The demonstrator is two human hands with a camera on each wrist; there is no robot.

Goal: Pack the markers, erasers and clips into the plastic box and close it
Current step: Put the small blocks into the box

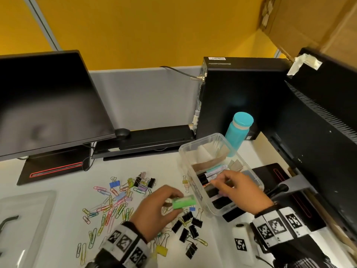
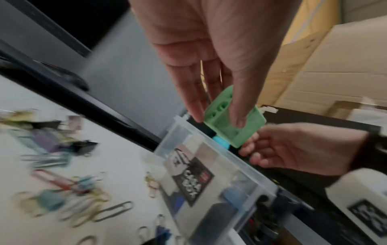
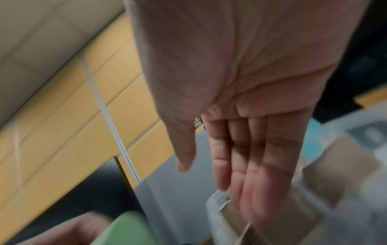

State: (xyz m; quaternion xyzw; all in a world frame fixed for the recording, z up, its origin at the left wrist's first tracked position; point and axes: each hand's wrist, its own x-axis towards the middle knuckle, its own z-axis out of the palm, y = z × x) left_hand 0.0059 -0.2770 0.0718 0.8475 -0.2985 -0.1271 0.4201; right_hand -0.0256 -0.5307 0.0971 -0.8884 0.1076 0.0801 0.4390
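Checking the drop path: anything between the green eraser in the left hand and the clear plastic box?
Partly. The right hand hovers open over the clear plastic box, above the markers. The left hand holds the green block eraser just outside the box's near wall. The far compartments look unobstructed.

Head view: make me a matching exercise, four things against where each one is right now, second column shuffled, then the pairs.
Things:
1. green eraser
2. markers
3. paper clips
4. teal bottle

Places:
A. standing behind the plastic box
B. pinched in the left hand, just outside the box
C. scattered loose on the desk
D. lying inside the box, under the right hand

Pairs: 1-B, 2-D, 3-C, 4-A
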